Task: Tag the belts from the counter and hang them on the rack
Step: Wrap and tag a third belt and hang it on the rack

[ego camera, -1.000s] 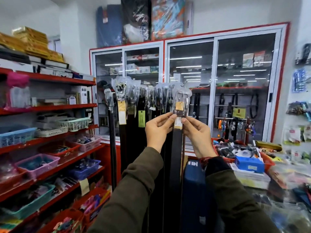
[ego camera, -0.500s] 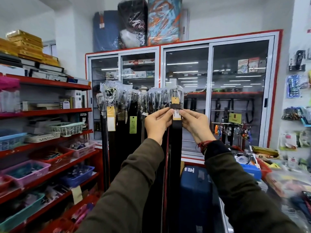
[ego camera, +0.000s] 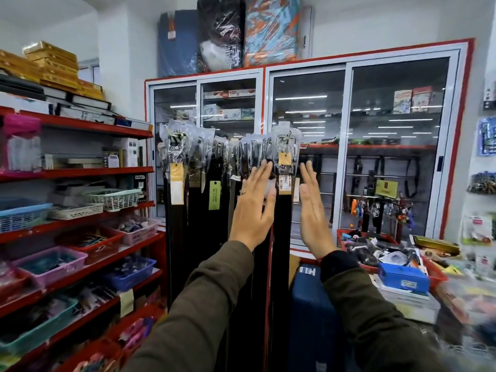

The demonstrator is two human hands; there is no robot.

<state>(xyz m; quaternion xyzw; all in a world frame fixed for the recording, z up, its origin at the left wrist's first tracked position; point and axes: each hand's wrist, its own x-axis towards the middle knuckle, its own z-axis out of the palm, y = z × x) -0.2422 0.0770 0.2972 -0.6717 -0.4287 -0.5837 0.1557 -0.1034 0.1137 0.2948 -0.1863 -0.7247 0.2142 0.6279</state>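
Observation:
Several dark belts hang in a row on the rack (ego camera: 228, 146), their buckles wrapped in clear plastic. The rightmost belt (ego camera: 281, 237) carries a tan tag and a white price tag (ego camera: 285, 183) below its buckle. My left hand (ego camera: 255, 208) is raised flat with fingers spread, just left of that belt and in front of its neighbours. My right hand (ego camera: 312, 208) is held edge-on with straight fingers just right of the belt. Neither hand holds anything.
Red shelves (ego camera: 77, 173) with baskets of small goods run along the left. A glass-door cabinet (ego camera: 349, 146) stands behind the rack. A blue suitcase (ego camera: 308, 318) stands below my right arm. The cluttered counter (ego camera: 402, 264) with a blue box lies at right.
Both hands have let go of the price tag on the rightmost belt and opened out to either side of it. The tag now hangs free.

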